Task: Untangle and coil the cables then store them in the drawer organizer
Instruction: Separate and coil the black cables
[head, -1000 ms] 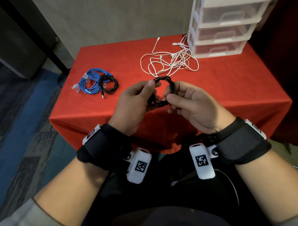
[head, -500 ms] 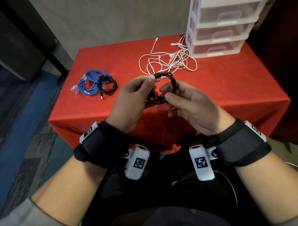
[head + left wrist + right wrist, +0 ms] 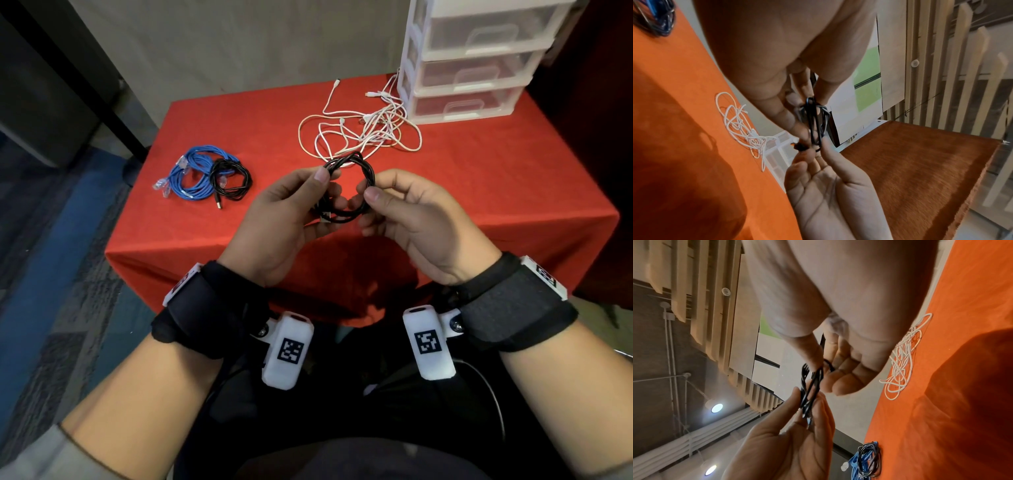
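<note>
I hold a small coil of black cable (image 3: 356, 168) in the air above the near edge of the red table (image 3: 479, 192). My left hand (image 3: 294, 202) pinches its left side between thumb and fingers, and its plug end hangs by the palm. My right hand (image 3: 387, 198) pinches the right side of the loop. The wrist views show the same black coil (image 3: 815, 123) (image 3: 810, 389) edge-on between both hands. A tangled heap of white cables (image 3: 363, 128) lies on the table in front of the clear plastic drawer organizer (image 3: 469, 61), whose drawers are closed.
A coiled blue cable (image 3: 191, 174) and a coiled black cable (image 3: 233, 180) lie side by side, overlapping, at the table's left. The organizer stands at the back right corner. A dark pole (image 3: 85, 85) and carpeted floor lie left of the table.
Both hands have shifted slightly with the coil. The right thumb and finger have moved up along the loop's right side, and the loop now stands rounder and wider.
</note>
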Available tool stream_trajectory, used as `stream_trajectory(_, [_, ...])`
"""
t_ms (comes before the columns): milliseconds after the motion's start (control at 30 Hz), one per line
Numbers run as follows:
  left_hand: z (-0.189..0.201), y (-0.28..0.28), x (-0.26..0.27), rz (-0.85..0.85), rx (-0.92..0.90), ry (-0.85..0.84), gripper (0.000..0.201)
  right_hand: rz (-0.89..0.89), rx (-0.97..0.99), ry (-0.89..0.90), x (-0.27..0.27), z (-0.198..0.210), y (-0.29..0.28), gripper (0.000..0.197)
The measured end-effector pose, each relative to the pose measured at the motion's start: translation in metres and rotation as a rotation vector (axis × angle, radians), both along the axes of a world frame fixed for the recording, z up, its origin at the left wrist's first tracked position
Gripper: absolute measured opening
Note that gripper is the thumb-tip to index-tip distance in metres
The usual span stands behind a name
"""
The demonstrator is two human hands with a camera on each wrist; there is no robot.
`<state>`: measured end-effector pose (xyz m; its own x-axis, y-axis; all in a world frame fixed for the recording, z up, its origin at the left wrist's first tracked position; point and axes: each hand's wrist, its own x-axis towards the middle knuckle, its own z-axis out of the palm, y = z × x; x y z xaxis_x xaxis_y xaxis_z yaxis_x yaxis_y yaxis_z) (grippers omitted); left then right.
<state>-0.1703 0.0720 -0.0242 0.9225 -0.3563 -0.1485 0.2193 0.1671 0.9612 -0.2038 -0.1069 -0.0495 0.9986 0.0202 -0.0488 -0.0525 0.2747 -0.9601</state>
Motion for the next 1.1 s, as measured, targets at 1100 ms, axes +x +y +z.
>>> stream_trajectory(1100, [-0.005,-0.011,-0.002,0.082,0.099,-0.017,0.017,-0.025,0.201,0.045,0.006,0.001,0.002,0.028])
